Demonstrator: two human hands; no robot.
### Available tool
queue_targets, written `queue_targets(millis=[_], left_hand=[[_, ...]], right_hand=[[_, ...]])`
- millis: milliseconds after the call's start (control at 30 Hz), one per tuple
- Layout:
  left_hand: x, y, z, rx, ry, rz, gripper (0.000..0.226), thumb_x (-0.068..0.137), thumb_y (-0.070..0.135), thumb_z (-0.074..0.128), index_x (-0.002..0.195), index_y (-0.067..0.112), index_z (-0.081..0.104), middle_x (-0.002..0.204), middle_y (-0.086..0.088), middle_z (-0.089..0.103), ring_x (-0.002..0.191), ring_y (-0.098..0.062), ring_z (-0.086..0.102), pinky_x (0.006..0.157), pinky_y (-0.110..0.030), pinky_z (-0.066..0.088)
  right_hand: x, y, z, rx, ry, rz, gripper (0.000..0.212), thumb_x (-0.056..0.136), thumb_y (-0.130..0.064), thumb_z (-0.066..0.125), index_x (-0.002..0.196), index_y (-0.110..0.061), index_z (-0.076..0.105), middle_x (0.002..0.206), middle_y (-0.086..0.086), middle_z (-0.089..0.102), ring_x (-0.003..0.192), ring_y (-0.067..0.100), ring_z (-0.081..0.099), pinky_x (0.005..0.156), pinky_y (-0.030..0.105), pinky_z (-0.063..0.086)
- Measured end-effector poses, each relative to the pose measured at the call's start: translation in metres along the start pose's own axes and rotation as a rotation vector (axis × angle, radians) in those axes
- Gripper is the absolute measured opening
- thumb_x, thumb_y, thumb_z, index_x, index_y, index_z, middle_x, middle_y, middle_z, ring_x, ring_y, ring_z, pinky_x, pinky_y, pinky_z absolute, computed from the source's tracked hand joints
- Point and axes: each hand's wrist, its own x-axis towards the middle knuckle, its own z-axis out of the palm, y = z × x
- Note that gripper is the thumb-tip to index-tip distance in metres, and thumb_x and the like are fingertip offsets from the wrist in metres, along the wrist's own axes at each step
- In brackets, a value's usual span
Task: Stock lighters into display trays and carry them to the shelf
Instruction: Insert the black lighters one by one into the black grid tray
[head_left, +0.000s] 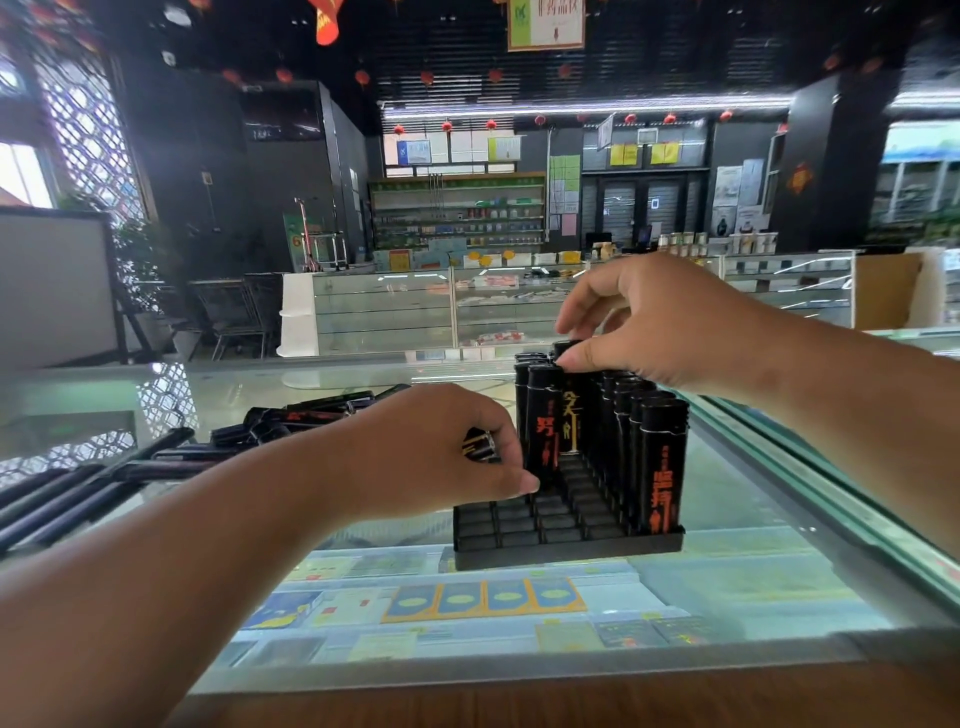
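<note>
A black slotted display tray (566, 543) stands on the glass counter (727, 519). Several black lighters with orange lettering (662, 467) stand upright along its right side and back; the front left slots are bare. My right hand (670, 325) pinches the top of one upright lighter (569, 402) at the tray's back row. My left hand (447, 447) is curled round a few loose lighters (480, 444), its thumb at the tray's left edge. A heap of loose black lighters (208, 452) lies on the counter to the left.
Under the glass top lie boxed goods on shelves (483, 597). A wooden counter edge (519, 701) runs along the front. Further glass display cases (441, 312) and a stocked wall shelf (460, 218) stand across the shop. A cardboard box (893, 291) sits at the right.
</note>
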Motion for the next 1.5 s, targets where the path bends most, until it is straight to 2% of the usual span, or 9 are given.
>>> queue_targets(millis=[300, 567, 667, 833, 967, 1067, 1200, 1367, 1500], left_hand=[[-0.002, 0.003, -0.002, -0.003, -0.018, -0.014, 0.021, 0.079, 0.059, 0.065, 0.08, 0.038, 0.067, 0.071, 0.041, 0.055, 0.071, 0.016, 0.051, 0.06, -0.016, 0.032], [-0.002, 0.006, -0.002, -0.065, 0.008, -0.024, 0.012, 0.087, 0.047, 0.061, 0.081, 0.039, 0.068, 0.074, 0.032, 0.061, 0.066, 0.011, 0.054, 0.058, -0.011, 0.034], [-0.003, 0.005, -0.005, -0.182, 0.045, -0.024, 0.012, 0.089, 0.037, 0.059, 0.082, 0.041, 0.069, 0.065, 0.009, 0.063, 0.055, -0.004, 0.049, 0.057, -0.021, 0.04], [-0.006, 0.01, -0.011, -0.533, 0.112, 0.0, 0.022, 0.095, 0.025, 0.055, 0.084, 0.034, 0.072, 0.06, -0.003, 0.045, 0.056, -0.019, 0.036, 0.053, -0.028, 0.031], [-0.004, 0.012, -0.014, -0.8, 0.187, -0.014, 0.025, 0.097, 0.019, 0.055, 0.084, 0.029, 0.074, 0.063, 0.0, 0.049, 0.056, -0.012, 0.044, 0.049, -0.024, 0.038], [-0.004, 0.011, -0.015, -0.895, 0.269, 0.005, 0.013, 0.085, 0.032, 0.063, 0.084, 0.03, 0.075, 0.067, 0.001, 0.057, 0.065, -0.012, 0.051, 0.058, -0.024, 0.044], [-0.006, 0.013, -0.018, -0.89, 0.365, -0.003, 0.02, 0.073, 0.04, 0.066, 0.088, 0.03, 0.076, 0.075, 0.003, 0.07, 0.074, -0.007, 0.058, 0.073, -0.034, 0.04], [-0.005, 0.014, -0.019, -1.012, 0.468, -0.036, 0.017, 0.067, 0.033, 0.071, 0.081, 0.025, 0.075, 0.077, -0.001, 0.073, 0.069, -0.007, 0.062, 0.069, -0.032, 0.041], [-0.004, 0.011, -0.02, -1.06, 0.497, -0.02, 0.019, 0.067, 0.035, 0.071, 0.081, 0.023, 0.072, 0.083, 0.0, 0.074, 0.067, -0.009, 0.053, 0.055, -0.019, 0.043]], right_hand=[[-0.002, -0.003, -0.003, -0.057, -0.044, 0.008, 0.009, 0.077, -0.024, 0.079, 0.07, -0.026, 0.073, 0.053, -0.026, 0.061, 0.055, -0.015, 0.054, 0.046, 0.001, 0.033], [-0.004, -0.004, -0.009, -0.074, -0.094, 0.047, 0.01, 0.086, -0.03, 0.068, 0.08, -0.029, 0.076, 0.084, -0.024, 0.065, 0.08, -0.011, 0.055, 0.065, 0.009, 0.034], [-0.005, -0.005, -0.008, -0.074, -0.073, 0.044, 0.013, 0.089, -0.03, 0.064, 0.083, -0.029, 0.076, 0.083, -0.023, 0.066, 0.075, -0.01, 0.058, 0.059, 0.005, 0.035], [-0.008, -0.01, -0.009, -0.037, 0.042, -0.006, 0.016, 0.09, -0.026, 0.062, 0.08, -0.031, 0.073, 0.078, -0.011, 0.068, 0.071, 0.007, 0.061, 0.051, 0.005, 0.04], [-0.014, -0.02, -0.008, 0.009, 0.069, -0.067, 0.015, 0.09, -0.026, 0.062, 0.081, -0.032, 0.072, 0.08, -0.007, 0.068, 0.074, 0.007, 0.059, 0.062, 0.01, 0.043], [-0.017, -0.025, -0.006, 0.025, 0.064, -0.077, 0.014, 0.089, -0.027, 0.063, 0.079, -0.031, 0.072, 0.079, -0.008, 0.069, 0.074, 0.007, 0.06, 0.067, 0.011, 0.043], [-0.018, -0.028, -0.004, 0.042, 0.047, -0.083, 0.014, 0.089, -0.026, 0.063, 0.079, -0.03, 0.072, 0.078, -0.009, 0.07, 0.074, 0.01, 0.062, 0.068, 0.012, 0.044], [-0.021, -0.03, 0.0, 0.028, -0.011, -0.105, 0.011, 0.087, -0.036, 0.063, 0.082, -0.031, 0.072, 0.08, -0.012, 0.07, 0.075, 0.008, 0.064, 0.073, 0.017, 0.044], [-0.022, -0.032, 0.002, 0.016, -0.056, -0.126, 0.021, 0.079, -0.05, 0.063, 0.081, -0.03, 0.071, 0.077, -0.01, 0.069, 0.072, 0.005, 0.062, 0.067, 0.022, 0.048]])
